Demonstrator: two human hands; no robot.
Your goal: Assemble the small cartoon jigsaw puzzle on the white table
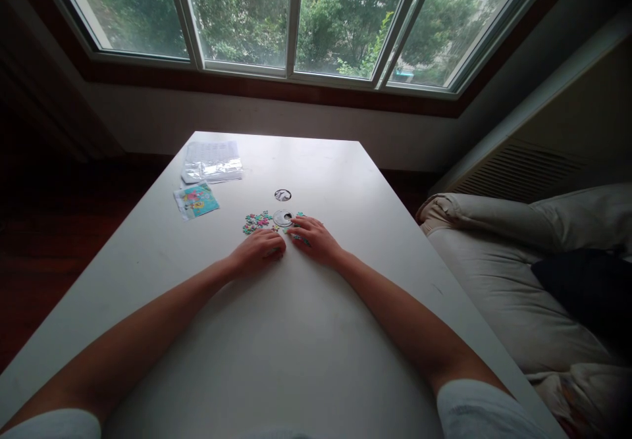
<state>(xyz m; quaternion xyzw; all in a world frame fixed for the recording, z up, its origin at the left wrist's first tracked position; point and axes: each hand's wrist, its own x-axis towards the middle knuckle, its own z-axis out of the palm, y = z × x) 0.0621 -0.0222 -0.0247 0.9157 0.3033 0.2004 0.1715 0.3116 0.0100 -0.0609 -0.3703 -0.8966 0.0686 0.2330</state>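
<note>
My left hand (pixel 259 249) rests on the table with its fingers curled inward. Anything held in those fingers is too small or too hidden to name. Just beyond it lies a pile of small multicoloured pieces (pixel 257 222). My right hand (pixel 316 239) lies over more of these pieces, fingers stretched out and slightly spread. Its fingertips reach the right edge of a shallow round clear-and-silver dish (pixel 281 218), which has a dark spot inside. Behind the dish is a shiny round disc (pixel 283 195), perhaps a lid.
A white table (pixel 276 353) stretches toward the window. At its far left are a clear plastic bag with paper inside (pixel 213 161) and a colourful picture card (pixel 196 200). A light cushioned seat (pixel 484 281) with a dark cloth (pixel 582 287) stands along the right side.
</note>
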